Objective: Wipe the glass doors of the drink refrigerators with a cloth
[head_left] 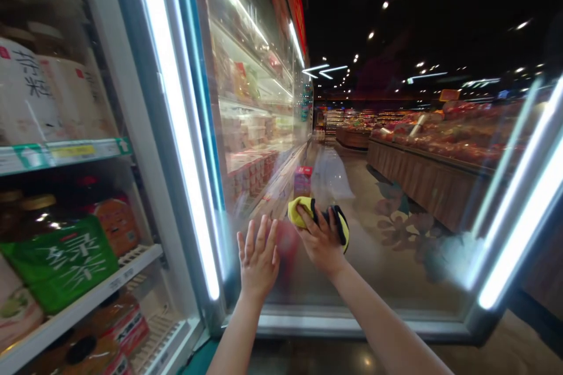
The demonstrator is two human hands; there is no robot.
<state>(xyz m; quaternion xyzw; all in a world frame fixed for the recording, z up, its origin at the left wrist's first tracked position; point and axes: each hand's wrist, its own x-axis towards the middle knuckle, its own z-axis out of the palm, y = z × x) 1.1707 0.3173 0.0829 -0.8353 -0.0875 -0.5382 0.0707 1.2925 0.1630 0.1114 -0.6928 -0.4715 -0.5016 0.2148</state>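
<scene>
Head view: a big glass door (387, 287) is seen in front, edged by bright lights (177, 123). The left hand (258, 263) is held wide and flat, with nothing in it; whether the glass is touched cannot be told. By the right hand (323, 244), a yellow and black cloth (298, 212) is held flat at the glass, under spread fingers.

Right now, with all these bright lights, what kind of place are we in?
Probably a supermarket! There's a green tea pack, a big glass cooler door, and a long wooden display stand piled high with goods.
</scene>
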